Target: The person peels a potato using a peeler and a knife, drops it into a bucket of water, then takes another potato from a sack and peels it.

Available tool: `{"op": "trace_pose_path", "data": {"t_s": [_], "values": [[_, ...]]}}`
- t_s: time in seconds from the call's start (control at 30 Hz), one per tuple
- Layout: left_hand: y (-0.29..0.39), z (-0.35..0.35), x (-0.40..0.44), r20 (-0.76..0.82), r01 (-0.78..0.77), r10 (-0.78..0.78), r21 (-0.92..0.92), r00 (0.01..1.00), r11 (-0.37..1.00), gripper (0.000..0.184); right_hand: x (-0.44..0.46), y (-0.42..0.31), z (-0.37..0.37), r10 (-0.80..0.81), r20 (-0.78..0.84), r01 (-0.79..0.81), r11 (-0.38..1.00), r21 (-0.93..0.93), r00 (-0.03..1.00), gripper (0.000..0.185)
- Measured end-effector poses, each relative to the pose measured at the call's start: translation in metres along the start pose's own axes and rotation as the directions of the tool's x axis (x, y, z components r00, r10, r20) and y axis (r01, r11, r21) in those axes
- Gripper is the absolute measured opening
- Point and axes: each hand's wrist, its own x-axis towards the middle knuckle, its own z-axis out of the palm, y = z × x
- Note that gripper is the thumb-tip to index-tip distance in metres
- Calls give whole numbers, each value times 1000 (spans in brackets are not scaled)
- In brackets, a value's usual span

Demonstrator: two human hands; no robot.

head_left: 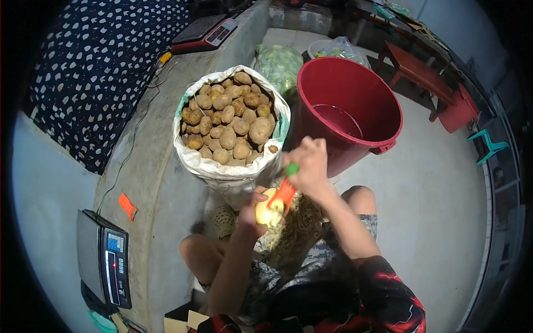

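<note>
My left hand [253,212] is closed around a potato [265,210] whose pale yellow flesh is mostly bare of skin. In my right hand [310,166] is a peeler [285,192] with an orange head and a green handle end, its head against the potato's right side. Both hands are slightly blurred. Below them, between my knees, lies a heap of peelings [297,230]. Just ahead stands a white woven sack [191,156] with its rim rolled down, full of unpeeled brown potatoes [227,114].
A large red tub [348,91] with some liquid stands right of the sack. Behind are a bag of green produce [276,65] and a red bench [416,69]. On the left ledge sit a digital scale [114,261], an orange peeler-like piece [127,206] and another scale [205,33].
</note>
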Motion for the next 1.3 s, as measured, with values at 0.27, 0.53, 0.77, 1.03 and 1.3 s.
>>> {"op": "trace_pose_path", "data": {"t_s": [0.27,0.53,0.77,1.03,1.3], "values": [[-1,-27,13,218,1,-25,110,976,994,30,-4,0,5,112,-2,-112,994,14,994,23],[2,-22,8,249,-52,-34,332,968,942,26,-14,64,25,468,144,-428,871,-242,872,14],[-3,0,7,19,-27,26,61,999,998,22,-1,-22,-10,92,100,-88,995,-45,991,10],[-1,-16,4,200,-64,13,248,980,967,28,-15,69,15,590,182,-592,804,-48,787,17],[13,-17,9,276,-45,56,-49,959,998,40,-18,55,22,555,158,-574,809,129,817,20]]}}
